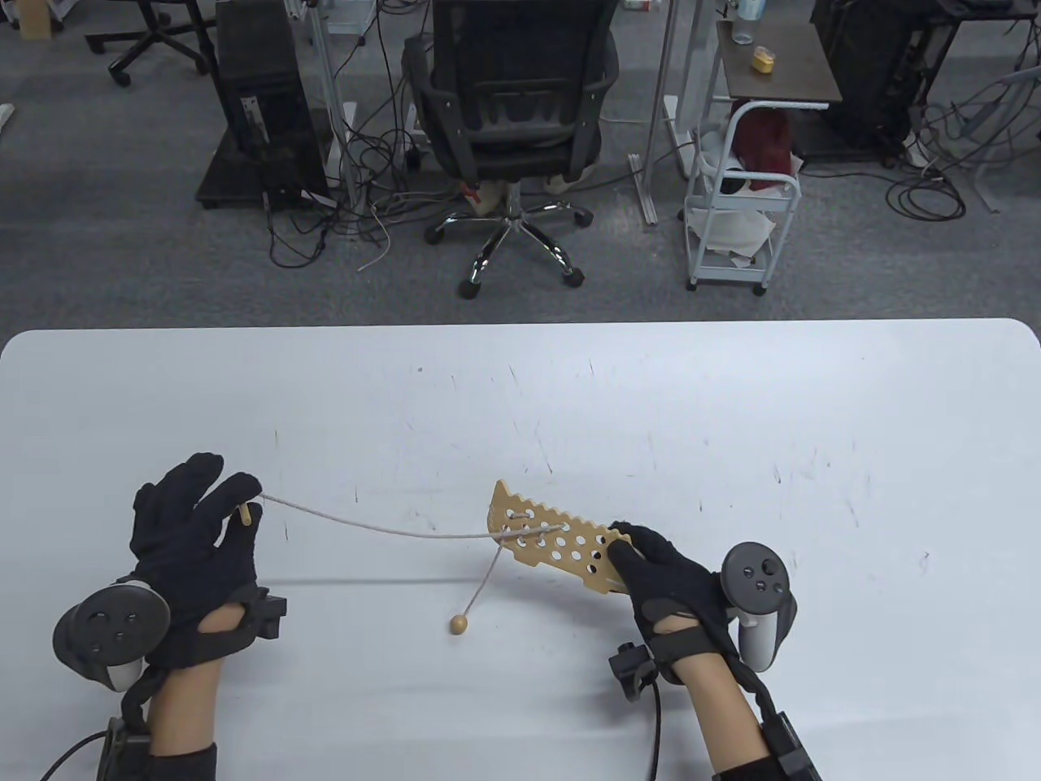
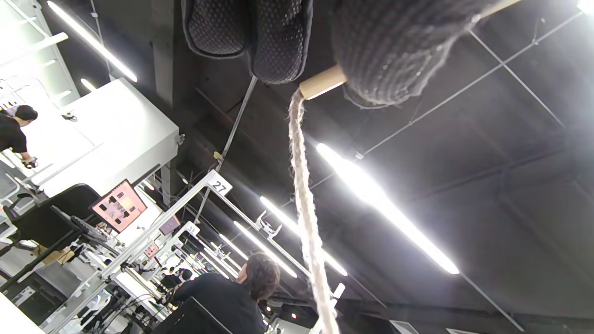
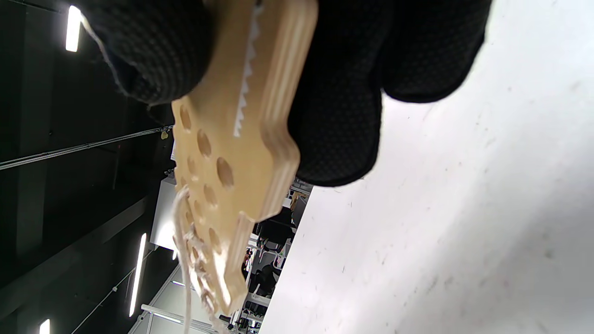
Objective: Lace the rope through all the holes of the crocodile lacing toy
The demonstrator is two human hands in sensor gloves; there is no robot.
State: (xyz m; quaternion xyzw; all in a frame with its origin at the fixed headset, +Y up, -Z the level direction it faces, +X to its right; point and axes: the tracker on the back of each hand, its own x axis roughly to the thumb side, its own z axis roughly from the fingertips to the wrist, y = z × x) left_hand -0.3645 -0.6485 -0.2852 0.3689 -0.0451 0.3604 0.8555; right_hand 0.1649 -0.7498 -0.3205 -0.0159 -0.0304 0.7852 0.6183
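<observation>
Left hand (image 1: pixel 191 545): raised at the left, outer fingers spread, thumb and forefinger pinching the peg (image 1: pixel 244 512) at the rope's (image 1: pixel 390 529) end. Right hand (image 1: pixel 671 582): at the right, thumb on top and fingers beneath, gripping the near end of the toy (image 1: pixel 553 541).

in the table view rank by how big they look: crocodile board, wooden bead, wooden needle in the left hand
1. crocodile board, clearly largest, held by the right hand.
2. wooden bead.
3. wooden needle, partly hidden in the left hand; bead and needle look close in size, so that order is unsure.
</observation>
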